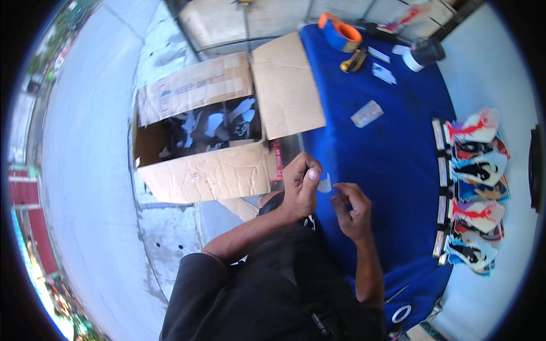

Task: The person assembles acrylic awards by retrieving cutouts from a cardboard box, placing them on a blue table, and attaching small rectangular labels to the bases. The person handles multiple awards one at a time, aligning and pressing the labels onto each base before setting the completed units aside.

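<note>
My left hand (301,184) is closed in a fist, thumb on top, above the near left edge of a blue-covered table. From its right side sticks out a small pale, see-through strip (325,184); its kind is not clear. My right hand (354,211) is just right of the strip, index finger and thumb bent toward it with a gap between them. I cannot tell whether its fingertip touches the strip. The part of the strip inside my left fist is hidden.
An open cardboard box (205,173) with pale scraps stands left. On the blue cloth (392,153) lie an orange-and-blue roll (341,34), a yellow-and-black cutter (354,61), a black-and-white roll (424,54), a printed card (367,113) and a white ring (401,314). Colourful cut-outs (476,170) line the right edge.
</note>
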`<move>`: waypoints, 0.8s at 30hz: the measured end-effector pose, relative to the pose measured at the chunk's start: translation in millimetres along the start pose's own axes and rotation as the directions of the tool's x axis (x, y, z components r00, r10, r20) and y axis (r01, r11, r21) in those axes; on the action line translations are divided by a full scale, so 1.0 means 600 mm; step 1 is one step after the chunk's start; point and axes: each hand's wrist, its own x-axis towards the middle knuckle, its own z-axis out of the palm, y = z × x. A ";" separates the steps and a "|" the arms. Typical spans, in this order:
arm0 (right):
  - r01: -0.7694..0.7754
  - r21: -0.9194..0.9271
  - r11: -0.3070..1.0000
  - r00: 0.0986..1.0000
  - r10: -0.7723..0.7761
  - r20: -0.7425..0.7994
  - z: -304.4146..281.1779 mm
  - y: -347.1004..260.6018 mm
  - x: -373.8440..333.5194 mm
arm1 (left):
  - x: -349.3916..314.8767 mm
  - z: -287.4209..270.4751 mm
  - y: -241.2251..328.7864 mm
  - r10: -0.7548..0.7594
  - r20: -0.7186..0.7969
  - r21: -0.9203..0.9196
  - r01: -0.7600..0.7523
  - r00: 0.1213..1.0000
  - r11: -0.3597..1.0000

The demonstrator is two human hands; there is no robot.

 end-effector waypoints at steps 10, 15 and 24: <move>-0.035 0.083 0.996 0.966 0.013 0.258 0.147 -0.027 0.098 | 0.151 -0.364 -0.150 -0.149 -0.164 0.825 0.218 0.975 0.522; -0.087 0.061 0.994 0.930 0.059 0.364 0.244 -0.038 0.173 | 0.177 -0.580 -0.177 -0.556 -0.308 0.911 0.408 0.772 0.060; -0.038 -0.096 0.995 0.768 0.091 0.634 0.531 0.085 0.333 | 0.061 -0.738 -0.069 -0.148 -0.464 0.877 0.476 0.874 0.062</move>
